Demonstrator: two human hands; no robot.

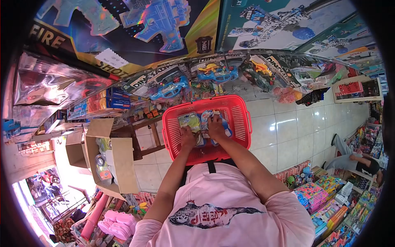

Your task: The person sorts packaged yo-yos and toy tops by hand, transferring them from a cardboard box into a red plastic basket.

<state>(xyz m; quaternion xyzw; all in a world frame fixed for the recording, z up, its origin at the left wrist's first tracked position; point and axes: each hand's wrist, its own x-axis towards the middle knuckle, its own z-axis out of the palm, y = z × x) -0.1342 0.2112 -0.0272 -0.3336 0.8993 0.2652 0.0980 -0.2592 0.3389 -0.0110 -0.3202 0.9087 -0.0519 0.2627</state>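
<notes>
A red plastic basket with slotted sides stands in front of me, and both hands reach down into it. My left hand is closed at the near edge of a green-and-clear packaged toy on the basket's left side. My right hand has its fingers curled over a blue packaged toy beside it. More blue packaging shows under and beside the right hand. The fingertips of the left hand are partly hidden, and the exact kind of toy is too small to tell.
An open cardboard box with packaged toys stands to the left, near a wooden stool. Bagged dinosaur toys hang ahead. Pink items lie lower left. Another person sits at the right, near stacked goods.
</notes>
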